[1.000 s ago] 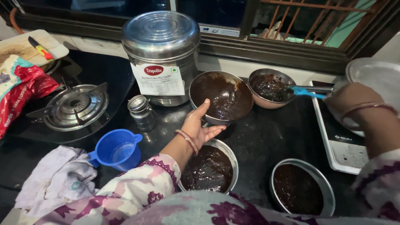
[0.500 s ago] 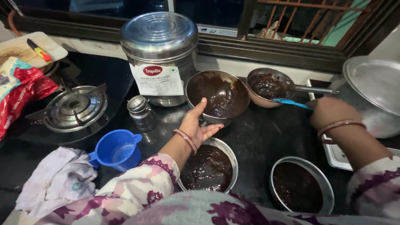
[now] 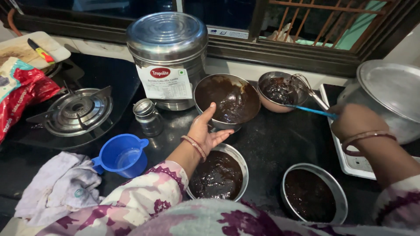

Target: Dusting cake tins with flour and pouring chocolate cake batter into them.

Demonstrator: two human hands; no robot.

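My left hand [image 3: 204, 131] rests open-palmed against the near side of a steel mixing bowl [image 3: 245, 89] smeared with dark chocolate batter. My right hand [image 3: 355, 122] grips the blue handle of a whisk [image 3: 311, 97] whose wire head sits in a smaller bowl [image 3: 278, 91] of batter. Two round tins of batter stand nearer me: one [image 3: 238, 159] under my left wrist, the other [image 3: 337, 192] below my right hand.
A big lidded steel canister [image 3: 168, 52] stands behind a small steel cup [image 3: 148, 116]. A gas burner [image 3: 76, 111], blue measuring cup [image 3: 122, 155], cloth [image 3: 61, 185] and red packet [image 3: 26, 94] lie left. A large lidded pot [image 3: 391, 94] sits on a white appliance [image 3: 350, 161] at right.
My right hand has come down and leftward from the pot's side, bringing the whisk with it. My left hand has stayed on the mixing bowl.
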